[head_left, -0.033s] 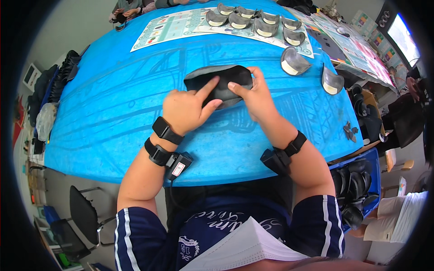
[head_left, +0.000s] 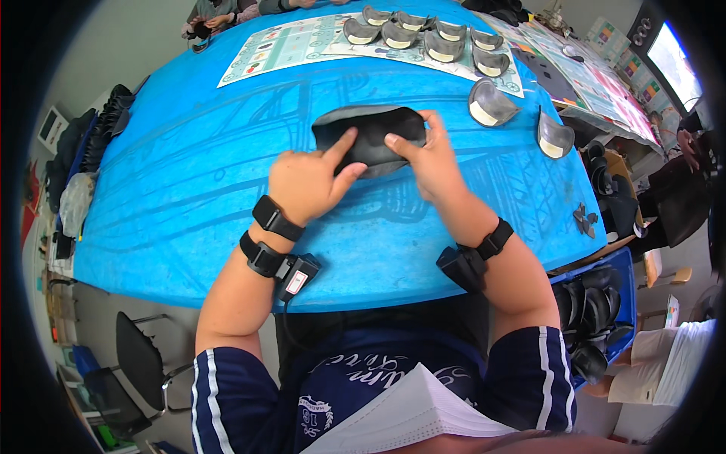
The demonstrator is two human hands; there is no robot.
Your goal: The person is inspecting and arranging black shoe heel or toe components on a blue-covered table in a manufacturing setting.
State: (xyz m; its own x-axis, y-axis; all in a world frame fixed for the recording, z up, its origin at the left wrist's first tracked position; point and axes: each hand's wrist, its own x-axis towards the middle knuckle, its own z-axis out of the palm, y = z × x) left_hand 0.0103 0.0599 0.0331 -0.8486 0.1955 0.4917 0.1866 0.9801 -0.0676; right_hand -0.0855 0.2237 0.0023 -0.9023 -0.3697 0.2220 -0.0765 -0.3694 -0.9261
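Black shell [head_left: 372,136] is held between the fingers of both hands, hollow side up, above the blue table [head_left: 189,197]. Right hand [head_left: 436,163]: clamped on the shell's right end, thumb on the inner face, index finger at the far corner. Left hand [head_left: 302,183]: index finger and thumb spread apart, index tip at the inner face, thumb at the near edge; remaining fingers curled. Beyond the fingertips, a group of labelled shells [head_left: 445,47] stands on a printed sheet [head_left: 283,41]. Right of the right fingers: grey shell [head_left: 490,102], then an upright shell [head_left: 556,138].
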